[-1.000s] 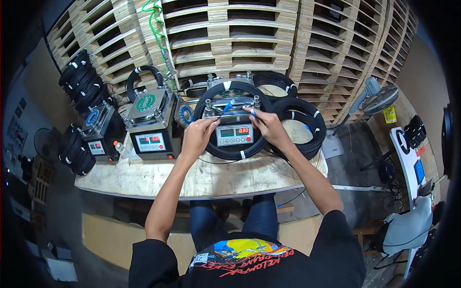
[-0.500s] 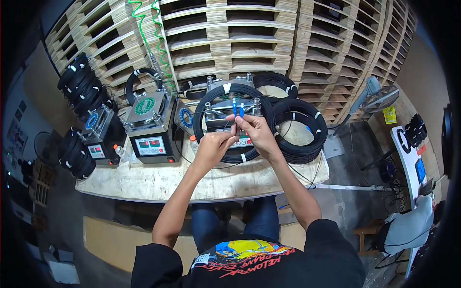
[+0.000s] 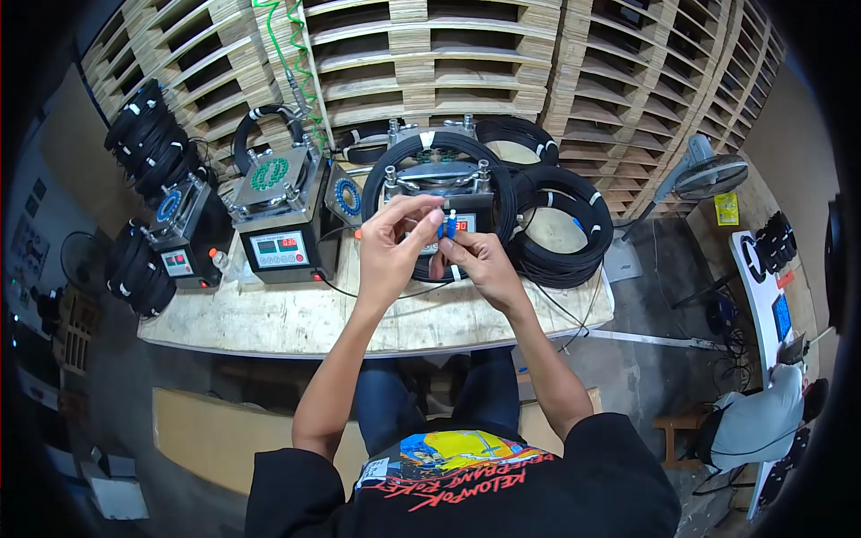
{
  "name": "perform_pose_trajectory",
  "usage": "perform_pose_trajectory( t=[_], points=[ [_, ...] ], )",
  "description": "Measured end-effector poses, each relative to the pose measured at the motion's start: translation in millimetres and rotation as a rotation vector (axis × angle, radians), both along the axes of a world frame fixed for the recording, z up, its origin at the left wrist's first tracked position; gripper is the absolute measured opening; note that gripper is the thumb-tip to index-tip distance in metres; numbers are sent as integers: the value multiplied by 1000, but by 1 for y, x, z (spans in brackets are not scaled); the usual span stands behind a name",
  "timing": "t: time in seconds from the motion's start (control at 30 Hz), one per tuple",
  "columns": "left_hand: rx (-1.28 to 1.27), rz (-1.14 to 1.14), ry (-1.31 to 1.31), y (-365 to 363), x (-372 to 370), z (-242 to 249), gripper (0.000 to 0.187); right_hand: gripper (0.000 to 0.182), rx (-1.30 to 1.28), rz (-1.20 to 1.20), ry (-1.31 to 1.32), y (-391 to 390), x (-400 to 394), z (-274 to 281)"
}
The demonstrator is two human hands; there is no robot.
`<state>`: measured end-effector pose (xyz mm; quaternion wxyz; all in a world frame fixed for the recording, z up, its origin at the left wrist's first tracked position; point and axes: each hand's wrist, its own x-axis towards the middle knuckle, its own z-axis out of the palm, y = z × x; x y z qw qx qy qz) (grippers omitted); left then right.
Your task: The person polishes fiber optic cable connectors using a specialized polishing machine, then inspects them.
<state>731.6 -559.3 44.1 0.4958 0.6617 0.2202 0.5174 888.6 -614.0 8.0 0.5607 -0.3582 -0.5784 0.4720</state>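
Two small blue connectors [image 3: 448,228] with pale tips are held upright between my hands. My right hand [image 3: 484,269] pinches them from the right, low on their bodies. My left hand [image 3: 393,247] is raised beside them, its thumb and index finger brought together at their left side; whether it grips one is hidden. A black cable [image 3: 345,291] runs from my hands. Behind them a coil of black cable with white ties [image 3: 377,175] leans upright before a machine with a red display [image 3: 462,221].
Two polishing machines [image 3: 282,251] [image 3: 178,260] stand at the left beside stacked black coils [image 3: 148,134]. More coils [image 3: 560,269] lie at the right on the wooden table [image 3: 305,323]. Pallets [image 3: 475,54] rise behind. A fan [image 3: 708,184] and a seated person [image 3: 758,426] are at the right.
My left hand has risen and turned, bringing its fingers up beside the connectors. The connectors and my right hand sit slightly lower. The view has shifted a little.
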Motion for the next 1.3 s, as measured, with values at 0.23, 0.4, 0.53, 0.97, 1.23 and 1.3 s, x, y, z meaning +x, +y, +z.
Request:
perform_pose_trajectory(
  t=[0.23, 0.4, 0.53, 0.97, 1.23, 1.3],
  points=[
    [-239, -149, -82, -11, -8, -11, 21, 33, -54, 146, 84, -10, -2, -11],
    [-349, -281, -62, -6, -11, -12, 22, 33, -74, 88, 97, -18, -4, -19],
    [-296, -197, -3, -12, -6, -8, 21, 33, -68, -3, 108, -22, -7, -26],
    [-216, -126, 118, -6, -8, -13, 25, 32, -159, 37, 258, -36, -7, -51],
    [39, -195, 446, -10, -9, 6, 24, 32, -129, 57, 139, -39, 4, -43],
    [69, -187, 492, -10, -9, 10, 23, 31, -147, 89, 190, -41, 4, -43]
  ],
)
